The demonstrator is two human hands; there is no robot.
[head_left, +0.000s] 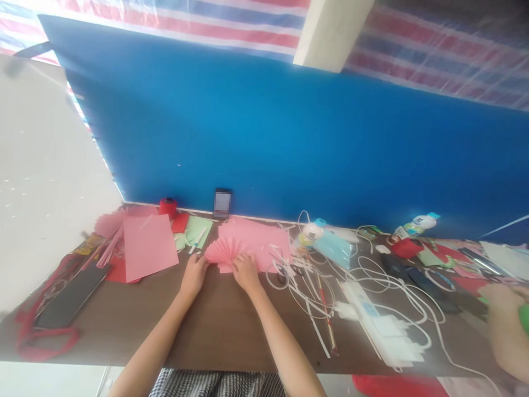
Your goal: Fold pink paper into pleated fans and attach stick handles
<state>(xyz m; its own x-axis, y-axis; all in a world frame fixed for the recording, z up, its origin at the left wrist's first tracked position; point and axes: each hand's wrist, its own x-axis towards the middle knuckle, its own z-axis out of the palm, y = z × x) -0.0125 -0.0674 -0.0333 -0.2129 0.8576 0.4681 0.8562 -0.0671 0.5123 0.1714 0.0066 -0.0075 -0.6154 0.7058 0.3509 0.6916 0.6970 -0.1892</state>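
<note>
A pleated pink paper fan is spread between my hands, its folds radiating upward from the lower middle. My left hand grips the fan's left edge, fingers closed on the paper. At its lower right side, my right hand has its fingers pressed on the folds near the point where they meet. Behind and under the fan lie flat pink paper sheets on the brown table. A white marker lies just beyond my left hand.
Left are a pink sheet, a dark phone-like slab and a red tape roll. Right are paper strips, tangled white cables, a power strip and a glue bottle. Another person's hand is at far right. A blue panel stands behind.
</note>
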